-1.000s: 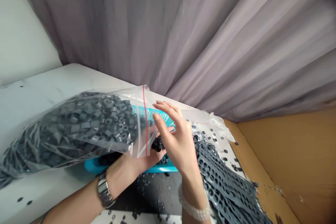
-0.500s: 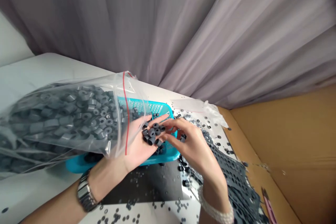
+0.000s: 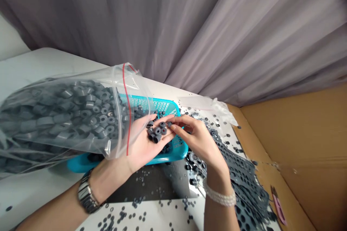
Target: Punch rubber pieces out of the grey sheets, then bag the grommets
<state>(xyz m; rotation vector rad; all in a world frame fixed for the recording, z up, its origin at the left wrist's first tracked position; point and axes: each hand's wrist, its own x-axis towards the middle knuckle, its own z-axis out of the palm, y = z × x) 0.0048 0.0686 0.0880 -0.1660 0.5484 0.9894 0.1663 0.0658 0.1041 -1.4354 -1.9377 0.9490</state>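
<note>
My left hand (image 3: 143, 142) lies palm up, cradling several small dark grey rubber rings (image 3: 158, 130). Between thumb and fingertips my right hand (image 3: 200, 139) pinches one rubber ring (image 3: 170, 124) at the edge of that palm. Beneath both hands sits a turquoise plastic basket (image 3: 162, 159) with more rings inside, partly covered by my left hand. A clear zip bag (image 3: 67, 115) full of the same rings rests against the basket, its red-striped mouth beside my left wrist.
Perforated dark rubber sheets (image 3: 238, 180) are heaped at the right, with loose rings and small discs around them. Pink-handled snips (image 3: 278, 205) lie on cardboard (image 3: 298, 151). A crumpled clear bag (image 3: 222, 110) is at the back, before the grey curtain (image 3: 162, 25).
My right fingers have closed on one ring at the palm's edge. Fewer rings show in my left palm. The whole view has shifted slightly.
</note>
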